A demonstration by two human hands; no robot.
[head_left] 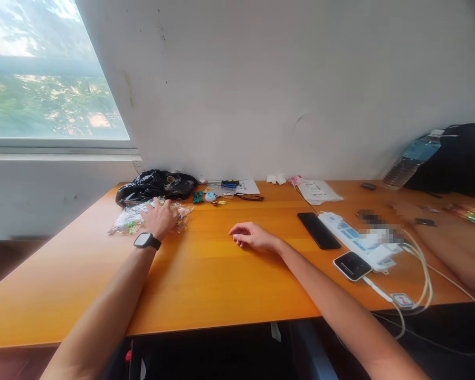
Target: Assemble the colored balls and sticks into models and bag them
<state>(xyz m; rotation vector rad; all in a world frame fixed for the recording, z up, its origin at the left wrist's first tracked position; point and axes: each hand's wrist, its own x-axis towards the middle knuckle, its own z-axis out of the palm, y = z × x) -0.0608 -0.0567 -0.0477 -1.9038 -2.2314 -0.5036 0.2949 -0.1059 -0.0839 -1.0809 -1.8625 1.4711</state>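
Observation:
My left hand (160, 218), with a dark-banded watch (147, 240) on its wrist, lies over a crinkled clear plastic bag (129, 217) at the left of the table. Its fingers are spread across the bag, which has small green and yellow pieces inside. Directly behind it sits a glossy black plastic bag (154, 184). Around the middle of the tabletop, my right hand (255, 236) rests with its fingers loosely curled and a gap at the thumb. Nothing shows between those fingers.
A black phone (319, 230), a white power strip (352, 237) and a white-cased device (352, 265) with cables lie at right. Another person's arm (447, 248) reaches in there. Small electronic parts (198, 197) and papers (319, 191) line the wall. A water bottle (411, 158) leans at far right.

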